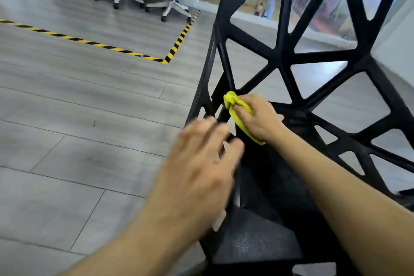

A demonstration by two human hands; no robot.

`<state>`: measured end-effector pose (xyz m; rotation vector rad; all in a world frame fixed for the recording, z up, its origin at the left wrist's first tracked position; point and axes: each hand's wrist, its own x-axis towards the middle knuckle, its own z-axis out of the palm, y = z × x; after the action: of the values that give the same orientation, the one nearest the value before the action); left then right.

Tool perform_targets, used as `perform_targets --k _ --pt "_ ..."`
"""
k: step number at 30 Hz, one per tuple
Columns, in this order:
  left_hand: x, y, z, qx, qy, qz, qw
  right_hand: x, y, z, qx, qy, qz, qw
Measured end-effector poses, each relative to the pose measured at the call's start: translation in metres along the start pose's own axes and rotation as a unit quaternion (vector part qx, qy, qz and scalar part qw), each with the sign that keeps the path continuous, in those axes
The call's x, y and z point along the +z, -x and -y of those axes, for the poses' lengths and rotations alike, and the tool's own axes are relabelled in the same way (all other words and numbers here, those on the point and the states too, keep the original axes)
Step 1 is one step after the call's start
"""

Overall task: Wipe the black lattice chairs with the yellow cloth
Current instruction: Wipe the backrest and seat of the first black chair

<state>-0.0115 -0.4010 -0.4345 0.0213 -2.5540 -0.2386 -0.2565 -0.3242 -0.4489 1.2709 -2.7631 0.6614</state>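
Note:
A black lattice chair (284, 58) fills the right half of the view, its backrest of triangular openings rising to the top right and its seat running toward me. My right hand (259, 116) grips the bunched yellow cloth (235, 107) and presses it against the struts where the backrest meets the seat on the left side. My left hand (201, 170) is blurred, fingers loosely spread, hovering at the chair's left edge just below the cloth; it holds nothing.
Grey wood-look floor (78, 119) spreads to the left. Yellow-and-black hazard tape (174, 47) marks a corner on it. Several white office chairs on wheeled bases (172, 4) stand at the back, with a glass wall (268, 2) behind the lattice chair.

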Motion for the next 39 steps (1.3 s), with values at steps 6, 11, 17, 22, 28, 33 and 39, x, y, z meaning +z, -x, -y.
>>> perform_targets --k 6,11,17,22,28,33,39 --pt "-0.01 0.004 0.045 -0.216 0.184 0.038 0.958 0.016 0.028 0.041 0.055 0.017 -0.024 0.998" --pt "-0.001 0.006 0.043 -0.21 0.262 0.002 0.942 0.017 0.069 0.07 0.096 0.029 -0.008 0.995" --pt "-0.003 0.01 0.041 -0.217 0.294 -0.011 0.931 -0.002 0.116 0.113 -0.007 0.106 0.042 0.993" --pt "0.0 0.011 0.04 -0.217 0.304 -0.018 0.927 -0.003 0.149 0.135 -0.085 0.132 -0.019 0.987" --pt "0.004 0.013 0.041 -0.209 0.29 -0.018 0.934 0.012 0.092 0.104 0.031 0.241 0.014 0.97" --pt "0.005 0.017 0.045 -0.217 0.302 -0.003 0.929 0.005 0.038 0.067 0.131 0.232 0.066 0.962" --pt "0.007 0.017 0.044 -0.215 0.329 -0.014 0.919 0.008 0.095 0.101 0.002 0.265 0.022 0.964"
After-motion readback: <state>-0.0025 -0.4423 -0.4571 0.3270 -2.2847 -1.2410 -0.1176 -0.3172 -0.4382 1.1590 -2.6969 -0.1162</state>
